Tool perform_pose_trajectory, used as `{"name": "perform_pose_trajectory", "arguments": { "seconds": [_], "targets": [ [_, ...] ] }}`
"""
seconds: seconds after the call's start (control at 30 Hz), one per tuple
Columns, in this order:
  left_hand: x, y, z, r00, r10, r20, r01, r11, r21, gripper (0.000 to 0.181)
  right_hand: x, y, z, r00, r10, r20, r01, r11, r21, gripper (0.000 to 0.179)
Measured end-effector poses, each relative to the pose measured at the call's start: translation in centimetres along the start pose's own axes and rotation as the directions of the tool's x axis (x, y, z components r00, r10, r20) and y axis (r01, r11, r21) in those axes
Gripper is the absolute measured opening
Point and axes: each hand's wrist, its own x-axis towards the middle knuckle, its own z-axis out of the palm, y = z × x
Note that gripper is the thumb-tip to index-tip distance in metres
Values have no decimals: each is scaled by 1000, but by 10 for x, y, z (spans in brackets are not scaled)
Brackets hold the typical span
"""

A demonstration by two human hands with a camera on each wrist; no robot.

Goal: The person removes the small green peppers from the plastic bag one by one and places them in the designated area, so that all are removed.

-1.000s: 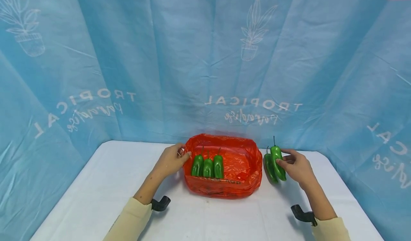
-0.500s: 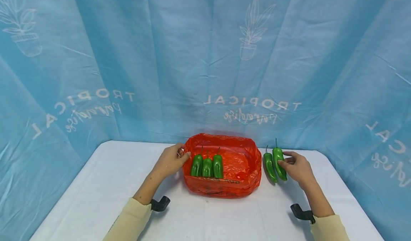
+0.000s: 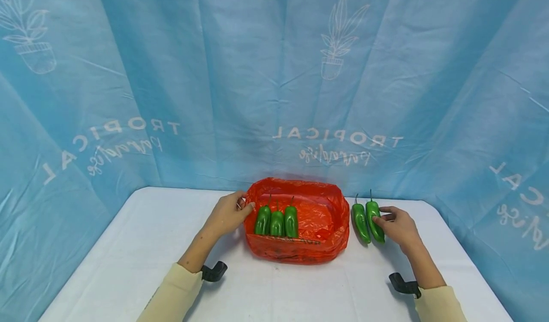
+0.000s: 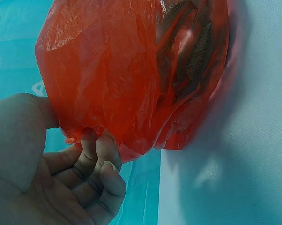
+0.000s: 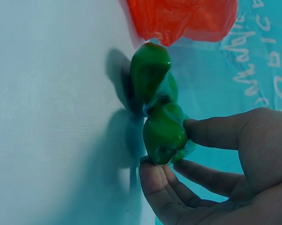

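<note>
Tabletop (image 3: 300, 293), pepper (image 3: 375, 227) in right grip (image 3: 400, 225)

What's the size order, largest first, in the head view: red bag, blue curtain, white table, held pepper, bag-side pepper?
1. Blue curtain
2. White table
3. Red bag
Unranked below these: held pepper and bag-side pepper look alike.

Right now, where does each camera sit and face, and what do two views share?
Head: on the head, facing forward and down at the red bag; left hand, right hand, sleeves show.
Left wrist: on that wrist, facing the red bag; left hand shows.
Right wrist: on that wrist, facing a pinched pepper; right hand shows.
Shared: head and right wrist both show that pepper.
</note>
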Motion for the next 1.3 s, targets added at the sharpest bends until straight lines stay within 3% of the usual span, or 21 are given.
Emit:
{"name": "perform_pose_trajectory", "arguments": {
  "seconds": [0.8, 1.3],
  "targets": [
    [0, 1, 0, 1000, 15, 7, -16, 1000, 12, 25, 2, 2, 4, 998, 59, 10, -58, 995, -83, 54],
    [0, 2, -1, 1000, 0, 10, -1, 1000, 8, 29, 1, 2, 2, 999, 48, -18, -50, 987, -154, 54]
  ]
}}
